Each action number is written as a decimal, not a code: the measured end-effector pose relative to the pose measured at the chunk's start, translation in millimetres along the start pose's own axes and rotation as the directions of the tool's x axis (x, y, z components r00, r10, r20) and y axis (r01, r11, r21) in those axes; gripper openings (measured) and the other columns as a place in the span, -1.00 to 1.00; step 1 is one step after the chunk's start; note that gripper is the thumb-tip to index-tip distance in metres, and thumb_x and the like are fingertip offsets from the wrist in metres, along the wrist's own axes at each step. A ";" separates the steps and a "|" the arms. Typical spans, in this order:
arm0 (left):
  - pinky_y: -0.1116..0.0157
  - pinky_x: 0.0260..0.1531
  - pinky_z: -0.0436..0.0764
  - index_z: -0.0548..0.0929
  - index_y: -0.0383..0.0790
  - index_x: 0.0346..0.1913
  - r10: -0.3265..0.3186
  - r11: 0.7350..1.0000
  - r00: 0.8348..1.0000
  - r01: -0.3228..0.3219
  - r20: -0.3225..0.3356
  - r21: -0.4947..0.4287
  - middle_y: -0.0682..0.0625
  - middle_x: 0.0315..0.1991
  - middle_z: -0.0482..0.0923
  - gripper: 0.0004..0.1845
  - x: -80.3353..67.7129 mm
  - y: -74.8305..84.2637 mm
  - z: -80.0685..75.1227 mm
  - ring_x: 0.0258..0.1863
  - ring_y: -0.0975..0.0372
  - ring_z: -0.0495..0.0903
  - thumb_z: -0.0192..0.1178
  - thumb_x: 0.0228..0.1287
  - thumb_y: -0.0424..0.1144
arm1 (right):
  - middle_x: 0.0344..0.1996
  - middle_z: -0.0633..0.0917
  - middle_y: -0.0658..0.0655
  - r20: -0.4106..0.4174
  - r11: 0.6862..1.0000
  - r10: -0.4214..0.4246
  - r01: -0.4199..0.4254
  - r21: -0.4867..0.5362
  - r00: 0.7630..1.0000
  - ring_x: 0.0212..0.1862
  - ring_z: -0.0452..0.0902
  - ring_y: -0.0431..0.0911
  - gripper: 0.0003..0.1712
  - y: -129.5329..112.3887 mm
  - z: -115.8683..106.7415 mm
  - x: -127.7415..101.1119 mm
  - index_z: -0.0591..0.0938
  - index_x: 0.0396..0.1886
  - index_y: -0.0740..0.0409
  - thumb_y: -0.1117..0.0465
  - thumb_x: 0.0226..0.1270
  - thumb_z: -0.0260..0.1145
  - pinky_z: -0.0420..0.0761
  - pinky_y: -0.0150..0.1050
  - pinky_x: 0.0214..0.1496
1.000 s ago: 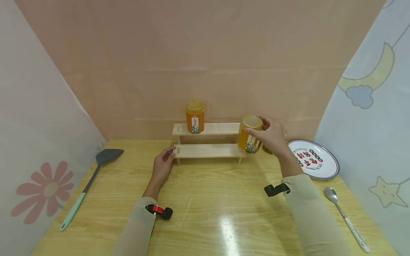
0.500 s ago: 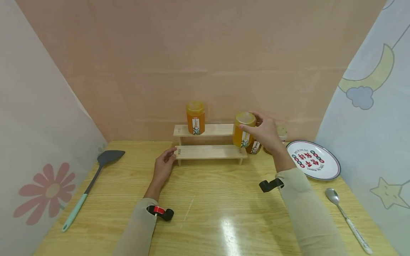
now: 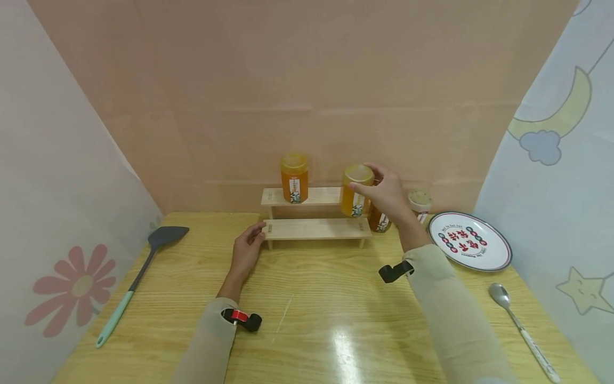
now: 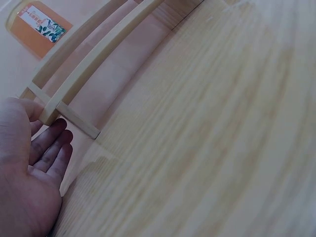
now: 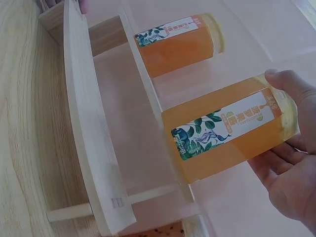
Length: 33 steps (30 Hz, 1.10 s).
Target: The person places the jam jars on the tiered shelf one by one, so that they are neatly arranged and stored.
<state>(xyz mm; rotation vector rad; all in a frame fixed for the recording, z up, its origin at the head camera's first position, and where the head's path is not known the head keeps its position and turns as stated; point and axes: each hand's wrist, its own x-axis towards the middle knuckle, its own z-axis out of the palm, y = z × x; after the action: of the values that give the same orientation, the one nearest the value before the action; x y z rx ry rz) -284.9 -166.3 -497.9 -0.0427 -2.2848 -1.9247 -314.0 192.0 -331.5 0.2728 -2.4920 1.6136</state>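
Observation:
A two-step wooden rack [image 3: 314, 228] stands at the back of the table. One honey jar [image 3: 294, 178] with a yellow lid stands on the upper step's left part; it also shows in the right wrist view as the farther jar [image 5: 177, 43]. My right hand [image 3: 386, 194] grips a second honey jar [image 3: 354, 192] by its top, held in the air over the right end of the upper step [image 5: 148, 94]; the held jar [image 5: 227, 131] fills the right wrist view. My left hand [image 3: 247, 248] rests with straight fingers against the rack's left end [image 4: 52, 113].
A darker jar [image 3: 379, 220] and a small white-lidded jar [image 3: 419, 205] stand right of the rack. A patterned plate [image 3: 469, 241] and a spoon [image 3: 520, 330] lie at the right. A spatula [image 3: 139, 272] with a teal handle lies at the left.
My right hand has carried the honey jar up and to the left, from beside the lower step's right end to above the upper step. The left hand has stayed at the rack's left end.

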 end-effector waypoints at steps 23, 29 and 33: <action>0.03 0.45 0.44 0.58 -0.11 0.36 0.027 1.000 1.000 -0.027 -0.012 0.015 -0.04 0.41 0.51 -0.62 1.5 -6.5 -11.9 0.41 0.08 0.46 0.12 0.59 -0.17 | 0.35 0.55 0.15 0.060 0.993 -0.025 0.018 0.113 0.998 0.32 0.51 0.06 -0.15 -2.3 27.4 22.9 0.35 0.55 -0.06 -0.01 0.33 0.51 0.60 -0.17 0.19; 0.03 0.46 0.44 0.59 -0.13 0.34 0.023 1.000 1.000 -0.023 -0.017 0.011 -0.05 0.39 0.53 -0.63 0.2 -6.8 -13.0 0.41 0.07 0.46 0.13 0.58 -0.19 | 0.42 0.50 0.15 0.075 0.992 -0.008 -0.002 0.126 0.997 0.43 0.42 0.09 -0.11 -5.3 23.1 15.3 0.32 0.58 -0.08 -0.02 0.33 0.50 0.54 0.04 0.37; 0.03 0.45 0.45 0.59 -0.14 0.34 0.019 1.000 1.000 -0.019 -0.016 0.006 -0.07 0.38 0.53 -0.63 -1.5 -6.7 -10.6 0.40 0.05 0.47 0.13 0.57 -0.19 | 0.44 0.46 0.18 0.057 0.991 0.001 -0.008 0.134 0.998 0.48 0.38 0.12 -0.10 -5.1 20.0 13.2 0.31 0.58 -0.01 -0.02 0.33 0.50 0.48 0.10 0.48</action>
<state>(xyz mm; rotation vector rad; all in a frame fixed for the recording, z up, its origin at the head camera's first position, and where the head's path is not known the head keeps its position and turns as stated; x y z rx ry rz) -283.1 -177.7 -503.0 -0.0479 -2.2714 -1.9021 -326.3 170.8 -332.0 0.3350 -2.4295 1.8035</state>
